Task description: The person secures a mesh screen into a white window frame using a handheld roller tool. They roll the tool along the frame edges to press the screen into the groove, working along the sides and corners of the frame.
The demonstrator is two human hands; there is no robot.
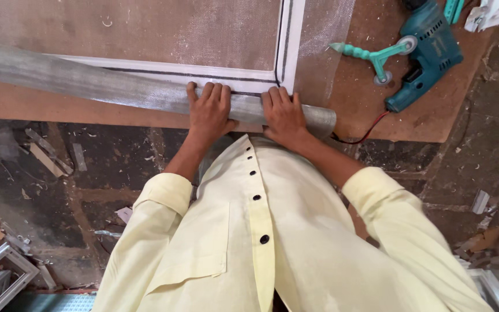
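both hands press down on a long grey roll of fine mesh screening (116, 86) that runs from the left edge of the frame to just right of centre. the left hand (210, 110) lies flat on the roll, fingers together and curled over its far side, gripping it. the right hand (284, 112) does the same just beside it, near the roll's open end, fingers bent over the top. the roll rests along the near edge of a white rectangular frame with a dark groove line (289, 40), already covered with mesh, lying on a brown fibreboard sheet (411, 115). in the upper right of the frame lie a teal power drill with a red cord (431, 52) and a pale green handled roller tool (376, 55), well apart from the hands. pale yellow shirt sleeves fill the bottom.
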